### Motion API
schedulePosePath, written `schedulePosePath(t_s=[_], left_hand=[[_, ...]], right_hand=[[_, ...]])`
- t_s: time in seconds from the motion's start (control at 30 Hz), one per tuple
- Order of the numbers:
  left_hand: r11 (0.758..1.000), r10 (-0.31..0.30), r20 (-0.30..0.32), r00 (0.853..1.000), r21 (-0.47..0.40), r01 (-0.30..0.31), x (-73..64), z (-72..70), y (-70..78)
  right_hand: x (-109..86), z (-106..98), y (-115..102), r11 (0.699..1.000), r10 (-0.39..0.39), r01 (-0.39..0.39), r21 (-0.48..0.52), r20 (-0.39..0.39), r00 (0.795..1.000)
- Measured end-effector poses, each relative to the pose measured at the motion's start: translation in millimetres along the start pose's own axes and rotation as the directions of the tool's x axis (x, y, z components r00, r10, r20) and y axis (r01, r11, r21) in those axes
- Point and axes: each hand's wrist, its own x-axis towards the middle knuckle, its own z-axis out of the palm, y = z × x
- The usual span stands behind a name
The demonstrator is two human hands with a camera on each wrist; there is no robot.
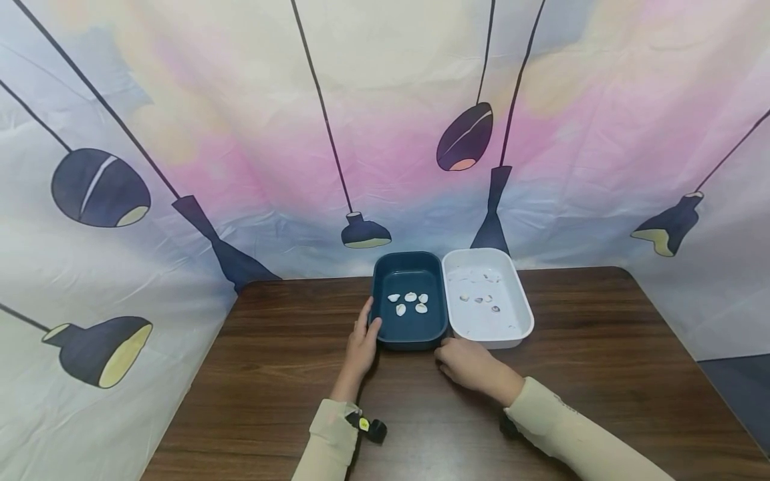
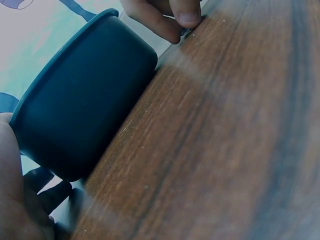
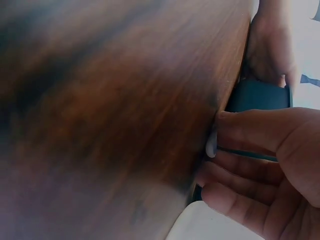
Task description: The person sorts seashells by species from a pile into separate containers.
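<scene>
My left hand (image 1: 361,344) rests against the left side of a dark teal tray (image 1: 409,334), its fingers along the wall and the thumb near the front corner. Several white shells (image 1: 411,296) lie inside that tray. Low at the table, in front of where the two trays meet, my right hand (image 1: 469,363) pinches a small pale object, apparently a shell (image 3: 211,144), between thumb and fingers. Most of it is hidden by the fingers. Beside the teal tray stands a white tray (image 1: 481,327) holding several small shells (image 1: 496,308) and some tiny bits.
Both trays stand near the back edge of a brown wooden table (image 1: 271,374). Behind it hangs a cloth (image 1: 409,133) printed with lamps. A dark wrist camera (image 1: 376,431) is strapped at my left sleeve.
</scene>
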Motion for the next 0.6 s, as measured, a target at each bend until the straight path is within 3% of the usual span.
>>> schedulePosePath(t_s=[0.27, 0.43, 0.6], left_hand=[[1.0, 0.006, 0.001, 1.0, 0.003, -0.006, 0.2, -0.4, 0.1], [1.0, 0.004, 0.003, 1.0, -0.005, -0.004, -1.0, -1.2, 0.9], [1.0, 0.008, 0.006, 1.0, -0.007, -0.008, -0.7, -1.2, -0.5]], right_hand=[[-5.3, 0, -2, 1.0, -0.023, 0.023, -0.012, -0.03, 0.999], [-10.3, -3, -3, 0.998, -0.056, 0.056, -0.022, -0.008, 0.998], [-17.0, -14, -2, 0.992, -0.114, 0.112, 0.051, 0.047, 0.992]])
